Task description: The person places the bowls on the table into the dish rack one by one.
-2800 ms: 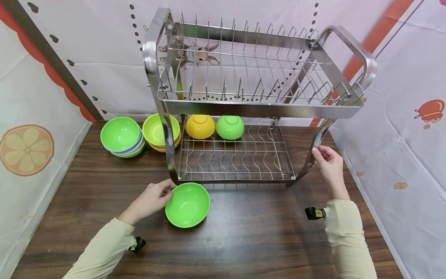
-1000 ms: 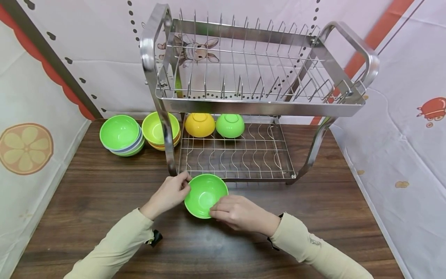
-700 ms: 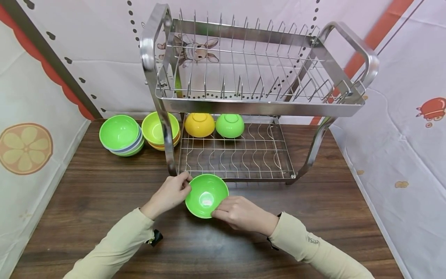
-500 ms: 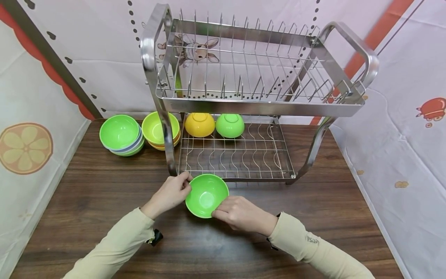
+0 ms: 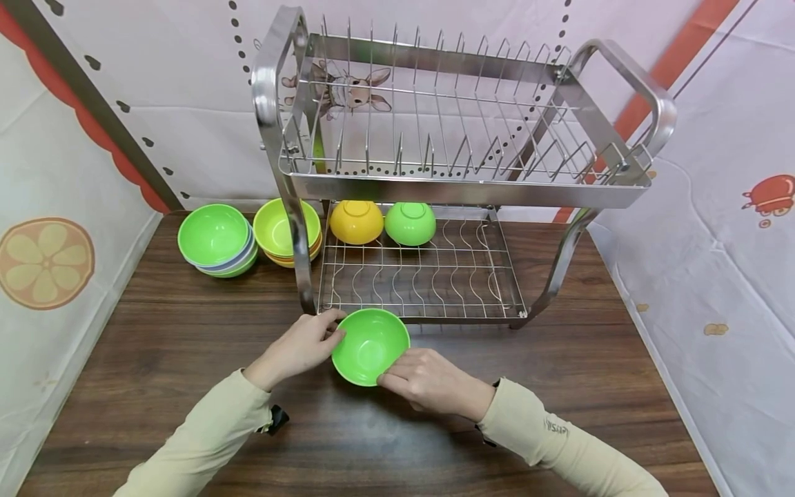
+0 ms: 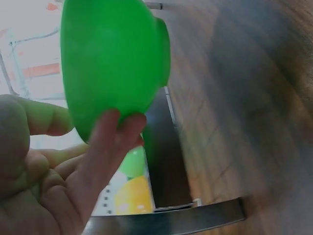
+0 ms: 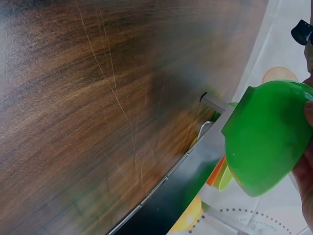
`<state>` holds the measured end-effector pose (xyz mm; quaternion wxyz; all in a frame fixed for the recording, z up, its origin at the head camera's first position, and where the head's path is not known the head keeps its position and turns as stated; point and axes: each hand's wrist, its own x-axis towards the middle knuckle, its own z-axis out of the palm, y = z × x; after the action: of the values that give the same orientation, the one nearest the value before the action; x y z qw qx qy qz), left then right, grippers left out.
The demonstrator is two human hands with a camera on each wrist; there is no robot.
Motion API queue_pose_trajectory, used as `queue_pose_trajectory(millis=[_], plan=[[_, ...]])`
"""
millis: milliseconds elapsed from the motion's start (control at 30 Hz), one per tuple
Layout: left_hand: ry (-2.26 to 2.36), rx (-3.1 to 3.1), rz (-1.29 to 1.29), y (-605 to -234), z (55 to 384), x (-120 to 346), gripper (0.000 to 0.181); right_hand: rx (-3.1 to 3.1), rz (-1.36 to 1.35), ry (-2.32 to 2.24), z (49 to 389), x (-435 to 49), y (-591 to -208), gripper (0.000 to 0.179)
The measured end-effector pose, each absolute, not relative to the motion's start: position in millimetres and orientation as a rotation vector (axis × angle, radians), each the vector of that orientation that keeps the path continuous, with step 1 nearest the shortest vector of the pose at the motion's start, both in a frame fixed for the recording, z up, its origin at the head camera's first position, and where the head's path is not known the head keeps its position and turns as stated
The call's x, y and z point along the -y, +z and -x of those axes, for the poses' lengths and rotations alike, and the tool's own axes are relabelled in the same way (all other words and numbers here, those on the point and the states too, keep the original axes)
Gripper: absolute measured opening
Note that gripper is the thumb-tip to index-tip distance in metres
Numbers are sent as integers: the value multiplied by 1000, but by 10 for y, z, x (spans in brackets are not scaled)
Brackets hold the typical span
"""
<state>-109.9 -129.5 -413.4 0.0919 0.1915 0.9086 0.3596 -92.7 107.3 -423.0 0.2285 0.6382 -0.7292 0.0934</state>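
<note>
A green bowl (image 5: 370,348) is held up off the table, just before the front of the dish rack (image 5: 416,319). My right hand (image 5: 422,379) pinches its rim at the near right side; in the right wrist view the bowl (image 7: 269,139) is tipped on its side, with that hand cut off by the frame's edge. At the bowl's left rim is my left hand (image 5: 301,345), its fingers parted. The left wrist view has its fingertips (image 6: 132,122) against the bowl's outer wall and the thumb beside the rim.
On the rack's lower tier, a yellow bowl (image 5: 357,224) and another green bowl (image 5: 410,225) stand face down at the back left. Two bowl stacks, one topped green (image 5: 214,237), one yellow-green (image 5: 273,231), are left of the rack. The upper tier (image 5: 472,193) overhangs.
My right hand has left the rack's right leg and taken the bowl's near right rim. The bowl moved right and is now raised. My left hand's fingers have just spread at the rim.
</note>
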Motion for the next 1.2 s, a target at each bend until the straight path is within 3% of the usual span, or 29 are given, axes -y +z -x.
queue_pose_trajectory(millis=[300,433,567,733,900,1200], plan=[[1008,-3028,-720,-3797,1041,1384,31,2007,-1730,284,925,-1088,-4218,13],[1174,-3248,-517,-3704,1070,1470,28,2006,-1719,287,922,-1092,-4218,14],[1340,-3273,-258,-3735,1140,1562,37,2015,-1710,289,924,-1098,-4215,15],[1409,-3164,-300,-3867,1263,1657,50,2025,-1693,307,927,-1114,-4220,14],[1500,-3066,-399,-3978,1370,1684,39,2031,-1677,322,934,-1126,-4225,16],[1616,-3008,-332,-4030,1419,1642,31,2078,-1581,496,1035,-1189,-4179,23]])
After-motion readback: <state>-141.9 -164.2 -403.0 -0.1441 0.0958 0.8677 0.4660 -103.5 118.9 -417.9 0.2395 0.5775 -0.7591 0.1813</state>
